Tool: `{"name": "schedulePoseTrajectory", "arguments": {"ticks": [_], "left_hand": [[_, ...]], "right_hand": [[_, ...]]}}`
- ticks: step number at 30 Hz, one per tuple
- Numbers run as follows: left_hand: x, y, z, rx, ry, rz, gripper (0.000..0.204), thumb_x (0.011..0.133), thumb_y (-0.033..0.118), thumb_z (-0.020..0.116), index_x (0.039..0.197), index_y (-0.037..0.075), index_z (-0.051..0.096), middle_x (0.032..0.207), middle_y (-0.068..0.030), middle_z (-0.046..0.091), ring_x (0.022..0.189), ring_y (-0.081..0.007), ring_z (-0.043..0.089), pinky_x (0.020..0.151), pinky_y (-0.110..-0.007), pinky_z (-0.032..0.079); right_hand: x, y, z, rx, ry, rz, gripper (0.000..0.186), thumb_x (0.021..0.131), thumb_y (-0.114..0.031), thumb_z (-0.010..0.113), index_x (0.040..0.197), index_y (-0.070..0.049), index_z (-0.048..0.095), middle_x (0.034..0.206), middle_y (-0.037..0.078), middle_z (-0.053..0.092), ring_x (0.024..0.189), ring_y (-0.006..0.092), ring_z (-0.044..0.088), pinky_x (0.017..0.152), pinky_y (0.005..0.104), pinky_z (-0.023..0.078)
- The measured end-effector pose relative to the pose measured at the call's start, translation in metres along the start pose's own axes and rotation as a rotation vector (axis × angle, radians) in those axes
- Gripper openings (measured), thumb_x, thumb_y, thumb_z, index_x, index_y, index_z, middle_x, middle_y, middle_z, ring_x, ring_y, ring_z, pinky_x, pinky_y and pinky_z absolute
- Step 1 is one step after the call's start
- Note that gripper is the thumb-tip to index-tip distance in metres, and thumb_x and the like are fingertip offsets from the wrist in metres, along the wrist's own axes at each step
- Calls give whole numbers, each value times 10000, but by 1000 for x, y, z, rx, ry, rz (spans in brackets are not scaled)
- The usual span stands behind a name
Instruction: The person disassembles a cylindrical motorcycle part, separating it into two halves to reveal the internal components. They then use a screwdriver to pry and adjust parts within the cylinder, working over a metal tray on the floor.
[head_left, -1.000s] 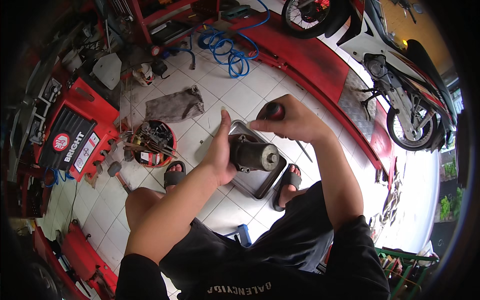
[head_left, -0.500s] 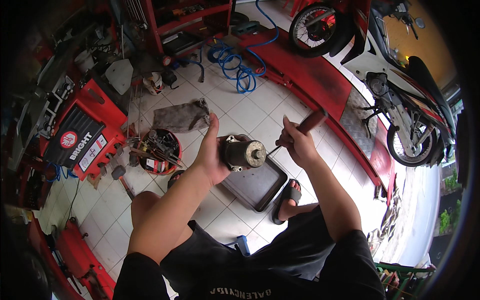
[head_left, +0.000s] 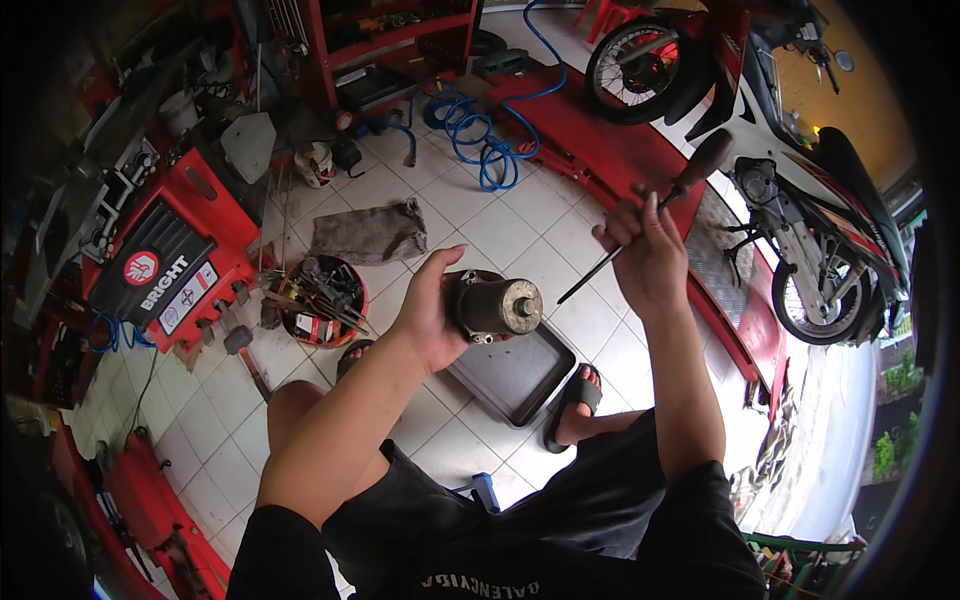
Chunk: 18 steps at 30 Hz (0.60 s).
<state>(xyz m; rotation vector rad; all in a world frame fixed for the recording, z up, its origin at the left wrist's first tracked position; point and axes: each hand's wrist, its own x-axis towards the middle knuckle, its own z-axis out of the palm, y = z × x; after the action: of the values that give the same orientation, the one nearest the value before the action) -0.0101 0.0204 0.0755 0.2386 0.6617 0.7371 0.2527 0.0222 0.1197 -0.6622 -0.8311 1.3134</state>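
Note:
My left hand [head_left: 428, 325] is wrapped round a dark cylindrical motor-like metal part [head_left: 490, 305], with a flange and small lugs at its palm end. Its pale, worn end cap, with a bolt-like knob in the middle, points right. In my raised right hand [head_left: 650, 262] is a screwdriver [head_left: 704, 163] with a dark reddish handle, held by the fingers. The handle sticks out up and to the right, while the dark shaft slants down-left. Its tip stops short of the metal part. The fingers under the part are hidden.
A grey tray [head_left: 530, 380] lies on the tiles between my feet. To the left are a round tub of tools [head_left: 345, 335], a dirty cloth [head_left: 370, 232] and a red machine [head_left: 165, 270]. Ahead lies a coiled blue hose [head_left: 475, 150]. A motorcycle [head_left: 770, 130] stands on a red ramp [head_left: 620, 130].
My right hand has lifted and moved right, drawing the screwdriver tip away from the metal part. The grip on the screwdriver has loosened or shifted. My left hand still holds the part.

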Motion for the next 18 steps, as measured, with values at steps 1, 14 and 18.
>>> {"name": "schedulePoseTrajectory", "arguments": {"ticks": [1,14,18], "left_hand": [[-1,0,-1,1,13,-1,519,957,497,527,1038,3,663,1087,-185,708,1001,-334,707,860,-588,558],[2,-8,-8,37,-93,-40,323,1029,290,469,1079,26,649,1082,-156,702,1026,-278,693,864,-477,563],[-1,-8,-5,2,-24,0,310,1033,296,469,1109,40,626,1108,-153,695,1029,-281,690,840,-495,560]], "right_hand": [[-2,-8,16,9,-19,-45,252,1104,-299,462,1196,-72,522,838,7,412,769,145,438,867,432,488],[-31,-40,70,-678,-418,-237,200,1022,-70,565,1063,93,674,1105,182,707,1020,256,708,950,353,558],[-37,-34,76,-796,-485,-257,149,974,3,591,1051,62,704,1011,143,730,980,248,714,887,352,552]]}}
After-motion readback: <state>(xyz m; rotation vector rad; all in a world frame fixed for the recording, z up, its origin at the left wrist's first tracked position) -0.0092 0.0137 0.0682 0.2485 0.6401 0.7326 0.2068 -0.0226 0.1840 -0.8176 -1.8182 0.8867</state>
